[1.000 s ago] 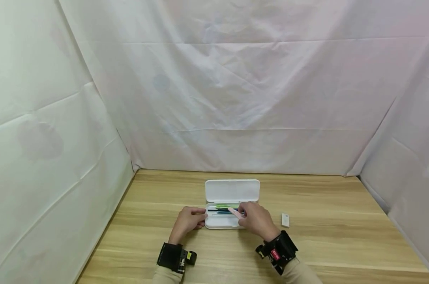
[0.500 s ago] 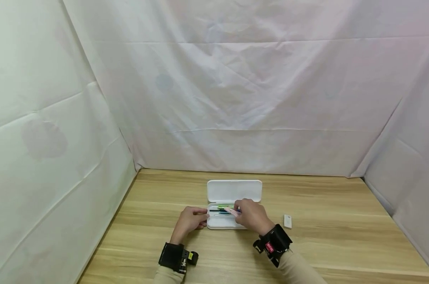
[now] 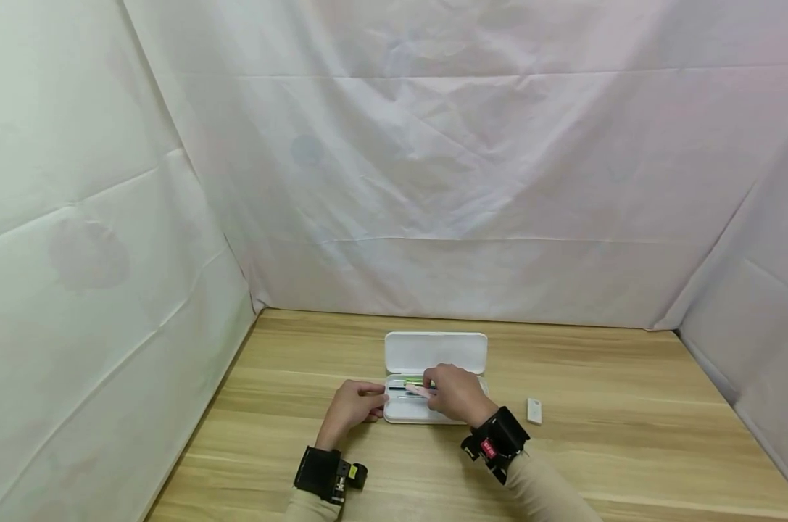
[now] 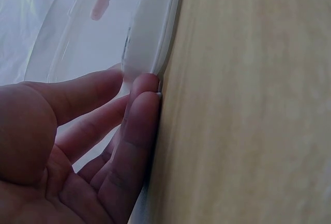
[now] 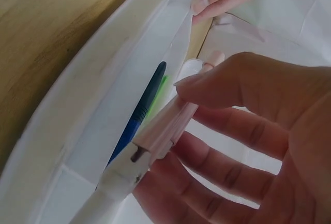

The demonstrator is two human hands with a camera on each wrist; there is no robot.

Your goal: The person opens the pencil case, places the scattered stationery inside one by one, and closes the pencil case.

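Pencil case (image 3: 426, 409), white and hinged, lies open at the middle of the desk (image 3: 628, 449), lid (image 3: 436, 352) folded flat toward the back curtain (image 3: 433, 181). Its tray holds a green pen (image 3: 412, 380) and a dark blue pen (image 5: 138, 114) lying lengthwise.

Step in hand, as judged: loading a pink pen (image 5: 166, 127) into the tray. The right hand (image 3: 455, 395) is over the tray, thumb and fingers pinched on the pink pen, which points along the tray and is tilted slightly above the pens already there. The left hand (image 3: 353, 407) braces the left end of the case, straight fingers pressed against its wall, holding nothing.

The next move calls for lowering the pink pen level with the tray, parallel to the other pens, and letting go only once it rests inside the walls. The left hand should hold the case square meanwhile.

Obstructions: the two pens already take up the far part of the tray; the free space lies on the near side.

Also present: a small white eraser (image 3: 533, 410) on the desk, right of the case and apart from it.
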